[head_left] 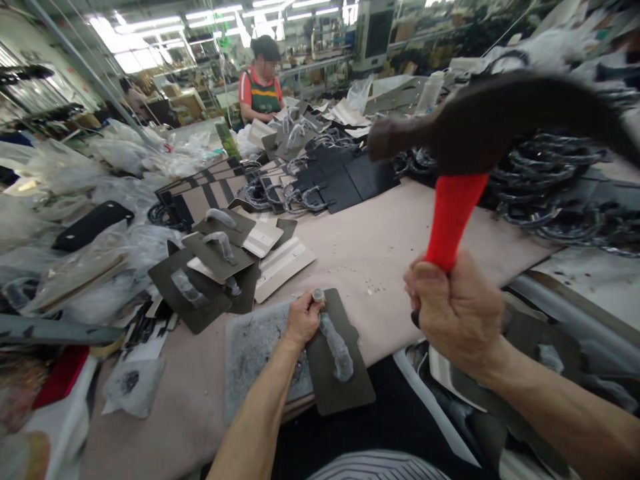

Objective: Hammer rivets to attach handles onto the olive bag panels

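Nearest the camera, a claw hammer [465, 133] with a red handle is held up in the right hand [457, 307], whose fingers are wrapped round the grip. Its dark head covers part of the bench [385, 260] and what lies beyond. The left hand [303, 320] pinches a small round-topped tool [319, 295] upright at the top edge of a dark olive panel [325, 390]. That panel bears a plastic-wrapped handle [337, 350] and lies partly over the right side of a worn grey slab [255, 353].

Just beyond the slab to the left, a loose pile of olive panels [213, 257] with wrapped handles fans out, with pale panels [285, 267] beside it. Farther back, black panels [345, 177] and wrapped black handles [550, 180] form a bank across the bench. Clear plastic bags [115, 147] crowd the left side, and a white packet [133, 387] lies in front of them. Across the bench is a person [263, 90] in a green apron.

Bare cloth stretches between the slab and the black bank, with small bits scattered on it; the bench's near edge runs close by the olive panel and up to the right, beyond the hammer.

The left hand's fingers hide the tool's lower part, so its tip and contact with the panel cannot be made out. The hammer's claw is blurred at the right edge, and the right forearm crosses more panels [530, 333] below the bench edge.
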Demonstrator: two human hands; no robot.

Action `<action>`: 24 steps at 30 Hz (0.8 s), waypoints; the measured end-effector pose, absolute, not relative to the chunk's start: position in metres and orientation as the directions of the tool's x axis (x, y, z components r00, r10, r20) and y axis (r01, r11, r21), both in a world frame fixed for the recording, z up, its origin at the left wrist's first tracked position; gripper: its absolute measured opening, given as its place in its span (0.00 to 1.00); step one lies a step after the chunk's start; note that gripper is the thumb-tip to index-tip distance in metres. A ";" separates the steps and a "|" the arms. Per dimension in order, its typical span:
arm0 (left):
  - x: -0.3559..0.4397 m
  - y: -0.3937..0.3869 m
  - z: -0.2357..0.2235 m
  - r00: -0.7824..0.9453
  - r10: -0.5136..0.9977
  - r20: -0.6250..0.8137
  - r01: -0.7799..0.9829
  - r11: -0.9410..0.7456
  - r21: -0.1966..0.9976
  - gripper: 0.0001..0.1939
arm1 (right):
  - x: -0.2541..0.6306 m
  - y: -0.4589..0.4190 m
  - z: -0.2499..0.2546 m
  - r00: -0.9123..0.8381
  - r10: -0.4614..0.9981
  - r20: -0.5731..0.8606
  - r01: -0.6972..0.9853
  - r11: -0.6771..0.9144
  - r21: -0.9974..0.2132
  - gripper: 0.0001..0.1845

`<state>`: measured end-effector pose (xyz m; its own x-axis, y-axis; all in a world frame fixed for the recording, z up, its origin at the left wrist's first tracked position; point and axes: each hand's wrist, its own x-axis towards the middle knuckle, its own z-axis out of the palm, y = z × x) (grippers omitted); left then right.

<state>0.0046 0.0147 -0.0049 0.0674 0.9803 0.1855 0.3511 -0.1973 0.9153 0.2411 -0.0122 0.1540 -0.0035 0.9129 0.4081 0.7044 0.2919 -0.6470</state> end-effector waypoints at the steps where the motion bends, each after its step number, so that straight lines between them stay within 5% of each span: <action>1: 0.005 0.015 -0.004 0.067 0.981 0.180 0.351 -0.192 0.917 0.06 | 0.240 -0.015 0.146 -0.085 0.933 0.351 0.750 0.292 -0.594 0.15; 4: 0.005 0.014 -0.003 0.073 0.983 0.168 0.350 -0.183 0.919 0.06 | 0.241 -0.018 0.117 -0.351 0.936 -0.012 0.887 0.329 -0.323 0.13; 6: 0.005 0.014 -0.002 0.074 0.982 0.174 0.351 -0.189 0.917 0.06 | 0.245 -0.016 0.106 -0.366 0.917 -0.161 0.921 0.330 -0.208 0.13; 14: 0.004 0.014 -0.007 0.091 0.976 0.196 0.335 -0.216 0.917 0.08 | 0.263 0.004 0.061 -0.152 0.928 -0.340 0.975 0.085 -0.203 0.18; 16: 0.004 0.015 -0.008 0.086 0.976 0.202 0.332 -0.219 0.917 0.07 | 0.262 0.006 0.045 -0.114 0.940 -0.323 0.986 0.067 -0.154 0.17; 19: 0.003 0.015 -0.009 0.067 0.977 0.202 0.327 -0.213 0.921 0.08 | 0.248 -0.001 0.039 -0.264 0.962 -0.065 0.956 0.252 -0.151 0.20; 21: 0.003 0.015 -0.009 0.057 0.979 0.196 0.324 -0.204 0.924 0.07 | 0.230 -0.011 0.046 -0.516 0.852 0.087 0.825 0.522 -0.217 0.27; 24: 0.006 0.017 -0.010 0.013 0.986 0.167 0.293 -0.164 0.942 0.07 | 0.200 -0.026 0.055 -0.816 0.574 0.067 0.543 0.801 -0.253 0.20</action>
<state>0.0060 0.0169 -0.0103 0.0133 0.9858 0.1672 0.2933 -0.1637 0.9419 0.2003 -0.0264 0.0552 -0.8161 0.5740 0.0671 0.5425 0.8010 -0.2531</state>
